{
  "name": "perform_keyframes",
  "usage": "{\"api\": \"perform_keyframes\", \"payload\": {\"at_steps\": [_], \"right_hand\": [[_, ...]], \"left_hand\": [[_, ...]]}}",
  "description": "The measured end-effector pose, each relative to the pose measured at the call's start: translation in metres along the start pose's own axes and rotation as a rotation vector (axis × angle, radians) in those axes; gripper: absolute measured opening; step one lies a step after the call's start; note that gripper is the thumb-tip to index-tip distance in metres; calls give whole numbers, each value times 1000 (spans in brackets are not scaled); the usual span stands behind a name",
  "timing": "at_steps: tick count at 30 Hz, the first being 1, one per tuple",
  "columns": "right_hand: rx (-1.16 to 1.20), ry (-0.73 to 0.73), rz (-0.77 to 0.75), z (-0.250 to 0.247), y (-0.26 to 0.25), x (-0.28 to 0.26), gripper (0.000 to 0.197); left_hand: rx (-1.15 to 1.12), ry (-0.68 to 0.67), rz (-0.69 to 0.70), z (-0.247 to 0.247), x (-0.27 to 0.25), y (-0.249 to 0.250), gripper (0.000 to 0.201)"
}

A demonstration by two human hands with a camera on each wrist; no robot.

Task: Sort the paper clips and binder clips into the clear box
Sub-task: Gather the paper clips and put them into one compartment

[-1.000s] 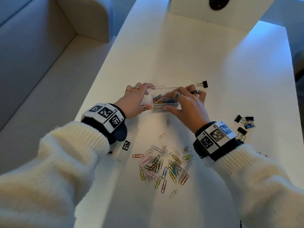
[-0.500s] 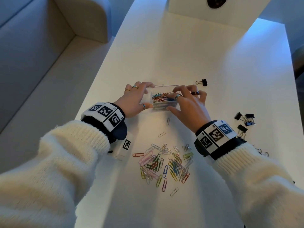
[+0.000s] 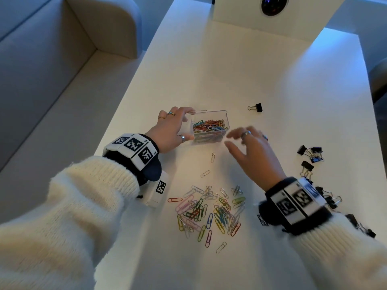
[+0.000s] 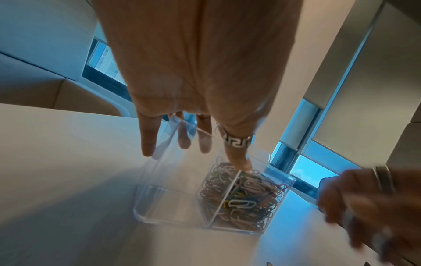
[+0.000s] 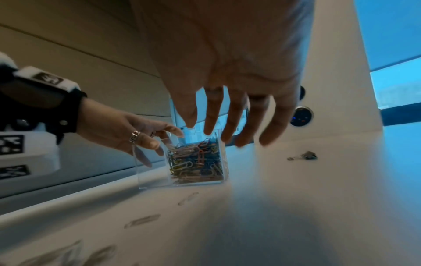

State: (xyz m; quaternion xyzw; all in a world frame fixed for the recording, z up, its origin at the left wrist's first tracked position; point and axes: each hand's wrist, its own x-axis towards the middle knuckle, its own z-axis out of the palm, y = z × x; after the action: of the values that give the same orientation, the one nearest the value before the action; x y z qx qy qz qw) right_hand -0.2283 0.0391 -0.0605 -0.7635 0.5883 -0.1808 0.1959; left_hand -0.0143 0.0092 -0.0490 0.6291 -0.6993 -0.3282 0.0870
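White table (image 3: pixel 240 65), sofa upper left. Left hand (image 3: pixel 169 130) grips box (image 3: pixel 209 127) at frame centre to steady it; paper clips fill its right compartment. Right hand (image 3: pixel 249 151) spread, empty. Binder clips (image 3: pixel 310 153) right edge.

One clear box (image 3: pixel 217 114), two hands.

Left hand (image 3: pixel 170 132) curled, right hand (image 3: pixel 254 151) spread
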Motion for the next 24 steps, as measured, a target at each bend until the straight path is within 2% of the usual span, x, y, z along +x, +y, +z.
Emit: {"api": "perform_keyframes", "payload": {"at_steps": [2, 4, 7, 10, 12, 15, 20, 22, 24], "right_hand": [[-45, -248, 122, 0, 12, -21, 37], [-103, -421, 208, 2, 22, -41, 43], [-59, -482, 243, 4, 22, -60, 41], [36, -590, 197, 7, 14, -71, 38], [87, -584, 166, 9, 12, -77, 33], [72, -413, 168, 6, 16, -80, 35], [-74, -531, 171, 4, 8, -92, 79], [-92, -540, 145, 12, -1, -99, 87], [-132, -520, 107, 22, -8, -105, 85]], "left_hand": [[-7, 3, -2, 0, 0, -1, 64], [-8, 3, 0, 0, 0, -1, 64], [-4, 2, 1, 0, 1, -1, 64], [9, 5, 0, 1, 1, -1, 65], [14, 2, -1, 0, 1, -1, 64], [23, -7, 3, 0, 1, -1, 64], [28, -2, 7, 1, 1, -1, 64], [32, -1, 4, 0, 0, -1, 64], [34, -1, 4, 0, 0, 0, 65]]}}
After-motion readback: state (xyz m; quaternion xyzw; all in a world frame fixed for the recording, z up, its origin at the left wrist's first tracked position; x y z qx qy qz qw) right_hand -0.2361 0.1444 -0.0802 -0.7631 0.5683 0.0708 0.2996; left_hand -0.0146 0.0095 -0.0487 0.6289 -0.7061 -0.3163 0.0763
